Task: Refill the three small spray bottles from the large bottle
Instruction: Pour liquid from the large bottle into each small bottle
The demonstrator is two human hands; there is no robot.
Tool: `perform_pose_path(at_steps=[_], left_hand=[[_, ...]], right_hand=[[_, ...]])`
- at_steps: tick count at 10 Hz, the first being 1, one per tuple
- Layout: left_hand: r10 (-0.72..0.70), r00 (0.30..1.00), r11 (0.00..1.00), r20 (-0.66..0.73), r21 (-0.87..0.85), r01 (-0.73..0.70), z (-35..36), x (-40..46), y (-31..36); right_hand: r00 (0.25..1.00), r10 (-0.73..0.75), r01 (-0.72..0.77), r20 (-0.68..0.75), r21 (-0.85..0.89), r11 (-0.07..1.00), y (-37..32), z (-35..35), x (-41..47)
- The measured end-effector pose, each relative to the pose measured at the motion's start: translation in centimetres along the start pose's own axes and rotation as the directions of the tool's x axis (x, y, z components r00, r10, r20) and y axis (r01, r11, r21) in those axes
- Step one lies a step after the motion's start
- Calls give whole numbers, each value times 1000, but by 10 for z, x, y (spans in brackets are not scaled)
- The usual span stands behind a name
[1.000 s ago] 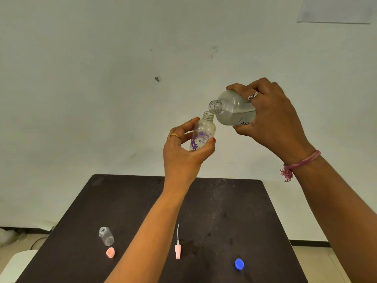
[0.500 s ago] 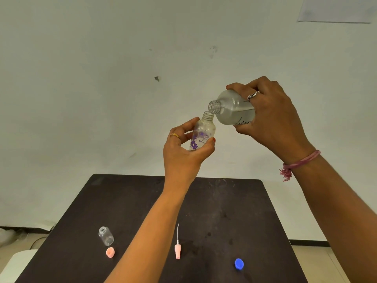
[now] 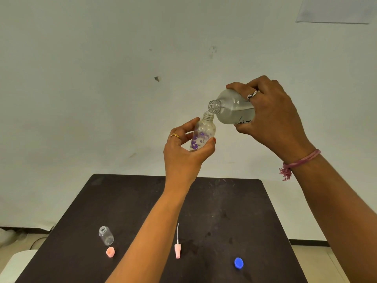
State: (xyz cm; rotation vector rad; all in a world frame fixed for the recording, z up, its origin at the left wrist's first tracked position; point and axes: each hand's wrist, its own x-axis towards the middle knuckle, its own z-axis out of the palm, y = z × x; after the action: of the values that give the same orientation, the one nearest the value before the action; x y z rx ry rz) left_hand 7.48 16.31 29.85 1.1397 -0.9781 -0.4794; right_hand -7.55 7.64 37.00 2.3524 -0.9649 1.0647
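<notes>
Large clear plastic bottle (image 3: 232,109), tipped nearly on its side with its threaded mouth pointing left, is held up in the air above the desk by the right hand (image 3: 271,117), whose fingers wrap round its body. Clear liquid lies along its lower side. Its open mouth sits just above the neck of a small clear spray bottle printed with purple flowers (image 3: 202,133), which the left hand (image 3: 183,156) grips upright between thumb and curled fingers.

Below them stands a dark brown desk (image 3: 244,211), scuffed and spotted. On it, near the front, are a second small clear bottle without a cap (image 3: 106,235), a pink cap (image 3: 110,252) just before it, a pink spray nozzle with its thin white tube (image 3: 177,247), and a blue round cap (image 3: 238,263) well to the right. Behind is a pale, marked wall (image 3: 102,88).
</notes>
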Motion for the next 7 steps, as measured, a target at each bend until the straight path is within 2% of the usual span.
perform_pose_path(at_steps=[7], left_hand=[[2, 1000, 1000, -7, -8, -2, -2, -2, -1]], right_hand=[[1000, -6, 6, 4, -14, 1000, -3, -1, -1]])
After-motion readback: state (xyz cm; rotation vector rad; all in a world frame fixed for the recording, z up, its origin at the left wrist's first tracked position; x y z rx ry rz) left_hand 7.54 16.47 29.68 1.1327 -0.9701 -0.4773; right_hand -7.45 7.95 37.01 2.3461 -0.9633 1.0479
